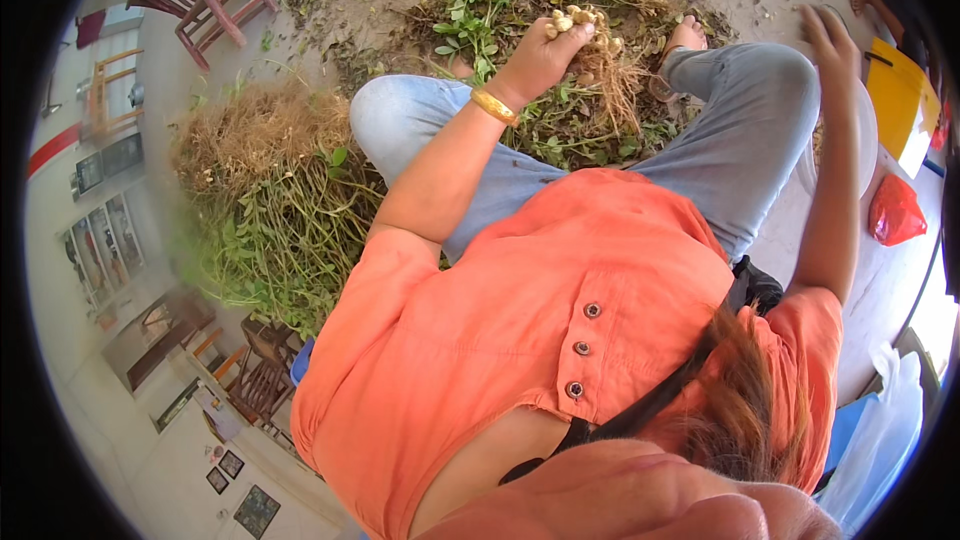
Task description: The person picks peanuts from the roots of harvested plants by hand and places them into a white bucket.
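My left hand (pixel 551 52), with a gold-coloured bangle at its wrist, grips a cluster of peanut pods (pixel 576 19) over my lower legs. Brown roots (pixel 616 86) hang from the cluster. Slightly blurred, my right hand (pixel 831 45) is raised beyond my right knee, fingers extended, with nothing visible in it. A pale round tub (pixel 868 139) lies partly hidden under the right forearm. Green peanut plants (pixel 480 22) are spread on the ground between and beyond my feet. At my left side rests a large heap of uprooted plants (pixel 289 217), its roots towards the top.
A reddish wooden chair (pixel 217 4) stands at the upper left. On the right are a yellow container (pixel 900 101), a red plastic bag (pixel 897 210) and a pale plastic bag (pixel 877 435). Another person's bare leg (pixel 870 4) shows at the upper right. Loose leaves litter the floor.
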The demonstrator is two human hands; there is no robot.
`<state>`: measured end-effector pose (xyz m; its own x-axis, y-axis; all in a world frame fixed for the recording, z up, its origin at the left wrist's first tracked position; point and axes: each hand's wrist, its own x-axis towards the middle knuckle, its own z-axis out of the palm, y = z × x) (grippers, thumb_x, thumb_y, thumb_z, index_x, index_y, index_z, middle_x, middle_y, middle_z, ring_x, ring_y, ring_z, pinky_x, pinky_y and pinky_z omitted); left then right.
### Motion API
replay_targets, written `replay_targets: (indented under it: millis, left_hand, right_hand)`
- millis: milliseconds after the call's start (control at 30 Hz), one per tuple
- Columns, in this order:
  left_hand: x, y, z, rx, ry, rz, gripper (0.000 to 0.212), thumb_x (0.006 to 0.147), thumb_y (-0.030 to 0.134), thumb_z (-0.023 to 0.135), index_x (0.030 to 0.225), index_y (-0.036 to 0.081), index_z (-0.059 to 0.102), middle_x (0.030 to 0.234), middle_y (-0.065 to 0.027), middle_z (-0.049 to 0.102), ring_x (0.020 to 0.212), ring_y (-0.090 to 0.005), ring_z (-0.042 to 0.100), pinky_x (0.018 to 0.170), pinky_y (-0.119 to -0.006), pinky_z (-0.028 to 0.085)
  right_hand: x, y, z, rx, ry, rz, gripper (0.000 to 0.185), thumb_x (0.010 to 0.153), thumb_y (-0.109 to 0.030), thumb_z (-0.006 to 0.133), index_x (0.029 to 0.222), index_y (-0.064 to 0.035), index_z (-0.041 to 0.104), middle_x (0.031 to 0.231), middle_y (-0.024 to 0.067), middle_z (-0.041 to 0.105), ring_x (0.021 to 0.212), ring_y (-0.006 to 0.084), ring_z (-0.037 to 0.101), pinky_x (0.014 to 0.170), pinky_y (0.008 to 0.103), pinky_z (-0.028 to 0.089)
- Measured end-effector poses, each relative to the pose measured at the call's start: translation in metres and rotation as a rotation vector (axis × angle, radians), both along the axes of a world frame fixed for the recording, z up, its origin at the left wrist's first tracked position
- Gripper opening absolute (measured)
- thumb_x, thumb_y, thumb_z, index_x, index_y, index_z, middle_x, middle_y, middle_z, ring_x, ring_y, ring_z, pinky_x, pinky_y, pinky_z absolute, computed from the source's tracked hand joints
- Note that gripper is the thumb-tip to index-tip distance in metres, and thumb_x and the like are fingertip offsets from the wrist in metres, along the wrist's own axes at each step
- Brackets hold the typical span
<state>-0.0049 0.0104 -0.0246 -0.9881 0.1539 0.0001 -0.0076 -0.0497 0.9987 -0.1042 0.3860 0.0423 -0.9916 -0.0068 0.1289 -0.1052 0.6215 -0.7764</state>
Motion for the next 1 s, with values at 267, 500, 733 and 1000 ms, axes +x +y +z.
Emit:
replay_targets:
  millis: [267, 500, 733, 1000]
  left_hand:
    - [-0.003, -0.004, -0.009, -0.371, 0.357, -0.14, 0.017, 0.083, 0.024, 0.066, 0.087, 0.008, 0.066, 0.076, -0.0111, 0.066, 0.07, -0.031, 0.064, 0.064, -0.039, 0.051]
    - [0.009, -0.001, -0.02, -0.542, 0.139, -0.155, 0.027, 0.089, 0.034, 0.055, 0.088, 0.009, 0.065, 0.082, -0.0142, 0.068, 0.077, -0.0354, 0.065, 0.064, -0.042, 0.053]
    - [0.006, -0.001, -0.005, -0.332, -0.012, -0.179, 0.025, 0.09, 0.017, 0.049, 0.087, -0.004, 0.063, 0.067, -0.0078, 0.061, 0.065, -0.015, 0.058, 0.06, -0.031, 0.047]
    - [0.007, -0.006, -0.009, -0.377, 0.082, -0.223, 0.024, 0.091, 0.015, 0.049, 0.09, -0.002, 0.066, 0.066, -0.0058, 0.06, 0.06, -0.0124, 0.053, 0.057, -0.031, 0.045]
  right_hand:
    - [0.044, -0.21, 0.011, 0.238, 0.076, 0.97, 0.06, 0.076, -0.051, 0.071, 0.112, -0.006, 0.052, 0.089, 0.0184, 0.065, 0.088, 0.0394, 0.062, 0.072, 0.046, 0.05]
    - [0.042, -0.214, -0.038, -0.06, -0.003, 1.017, 0.034, 0.088, -0.034, 0.065, 0.092, -0.0027, 0.053, 0.068, 0.0203, 0.058, 0.068, 0.0404, 0.06, 0.06, 0.0443, 0.047]
    - [0.044, -0.209, -0.061, -0.35, -0.151, 0.844, 0.02, 0.092, -0.019, 0.061, 0.096, -0.0001, 0.059, 0.071, 0.009, 0.059, 0.065, 0.0164, 0.054, 0.062, 0.032, 0.047]
    - [0.039, -0.193, -0.055, -0.819, -0.807, 0.763, 0.017, 0.096, -0.023, 0.059, 0.096, -0.0062, 0.059, 0.067, -0.0011, 0.053, 0.046, 0.0024, 0.041, 0.037, 0.0186, 0.025]
